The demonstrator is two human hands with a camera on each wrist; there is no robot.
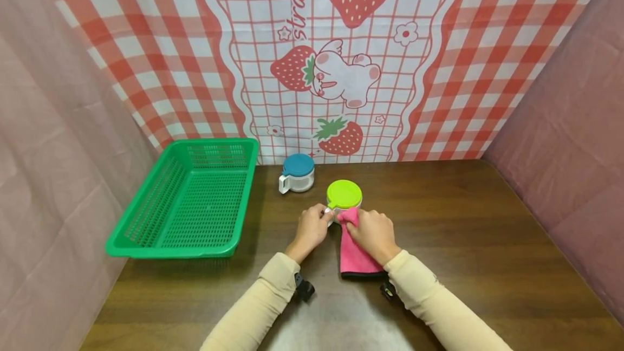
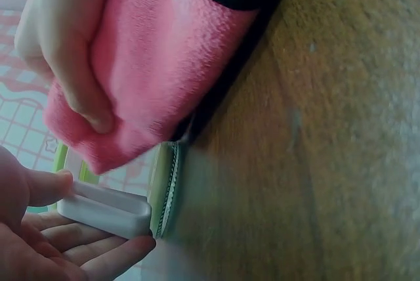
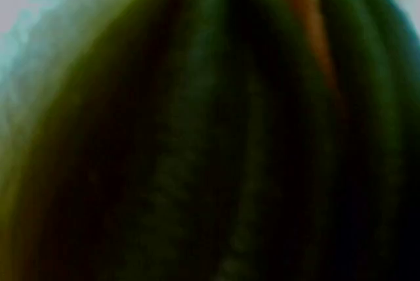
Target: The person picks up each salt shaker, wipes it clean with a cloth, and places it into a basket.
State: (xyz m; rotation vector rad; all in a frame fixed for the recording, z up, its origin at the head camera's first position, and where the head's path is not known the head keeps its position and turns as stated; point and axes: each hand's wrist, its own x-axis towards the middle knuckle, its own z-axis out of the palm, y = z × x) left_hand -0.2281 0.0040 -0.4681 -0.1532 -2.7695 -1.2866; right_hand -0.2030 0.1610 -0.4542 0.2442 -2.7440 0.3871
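Two hands, both mine, entered from the head view. My left hand [image 1: 312, 228]: fingers bent, at the near left side of a clear jar with a lime-green lid [image 1: 344, 194], lid uppermost, near the middle of the wooden bench [image 1: 463, 232]. My right hand [image 1: 377, 233]: curled round a pink cloth [image 1: 356, 256] with a black hem, its upper end in front of the jar, its hem hanging toward me. One second jar, blue-lidded [image 1: 298, 172], handle to the left, upright farther back. One green basket [image 1: 170, 252], perforated, at the left of the bench. One red-and-white checked curtain [image 1: 161, 42], printed with strawberries, behind. Two cream sleeves [image 1: 273, 286], mine, a small black camera [image 1: 304, 288] by the left cuff.

Left wrist view: one white handle [image 2: 105, 210], belonging to the lime-lidded jar, pinched between my left thumb on one side and fingers on the other. My right hand and the bunched cloth cover part of the jar; I cannot tell how firmly cloth and jar meet.

Right wrist view: dark, blurred folds only; from these I cannot tell my grip.
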